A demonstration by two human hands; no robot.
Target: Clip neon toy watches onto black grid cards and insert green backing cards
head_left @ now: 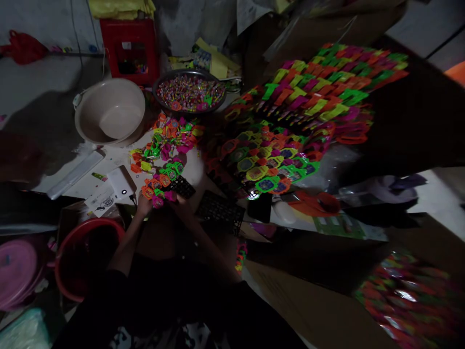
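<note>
A small black grid tray [184, 187] filled partly with bright toy watches [162, 181] is in front of me at the table edge. My left hand [144, 205] is closed at the tray's left end, beside the orange watches. At the near right side, my right hand [180, 207] is closed by the tray, close to a magenta watch; its fingertips are dark and partly hidden. Just beyond lies a loose pile of colored toy watches and candy tubes [165, 140]. Another black grid tray [221, 213] rests to the right of my right hand.
A beige basin [110, 116] stands at the back left, with a metal bowl of small candies [189, 92] beside it. Stacked toy watches [276, 155] fill the right. A white power bank [121, 183] lies left, above a red bucket [89, 259]. A red stool [129, 48] stands behind.
</note>
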